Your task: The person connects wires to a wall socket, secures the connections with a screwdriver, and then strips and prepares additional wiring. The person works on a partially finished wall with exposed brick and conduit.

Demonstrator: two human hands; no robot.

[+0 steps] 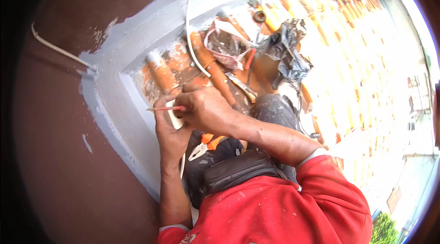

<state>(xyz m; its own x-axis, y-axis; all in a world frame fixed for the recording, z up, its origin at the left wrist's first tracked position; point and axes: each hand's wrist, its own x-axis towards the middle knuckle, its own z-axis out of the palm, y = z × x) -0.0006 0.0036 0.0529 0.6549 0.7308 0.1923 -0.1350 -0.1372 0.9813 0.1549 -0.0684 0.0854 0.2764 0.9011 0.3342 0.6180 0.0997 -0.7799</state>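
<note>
While your left hand (172,139) stood upright, gripping a white piece (176,118) between your 2 palms, your right hand (201,106), forearm (270,137) slanting across, clasped a red screwdriver (170,108) pointing left.

1 slim red screwdriver (171,108) points left, nearly level, across 1 white, straight-edged, partly hidden piece (175,120).

Beyond the black pouch (243,170), which looks like dull leather, a white piece (176,120) seems smooth plastic, and the pliers (202,147) near the pouch pair bare metal with orange plastic-looking grips. Farther past the pouch lie rough clay tiles (161,73) and a crinkled, glossy plastic bag (288,47); left of the pouch, the brown wall (68,134) is matt.
</note>
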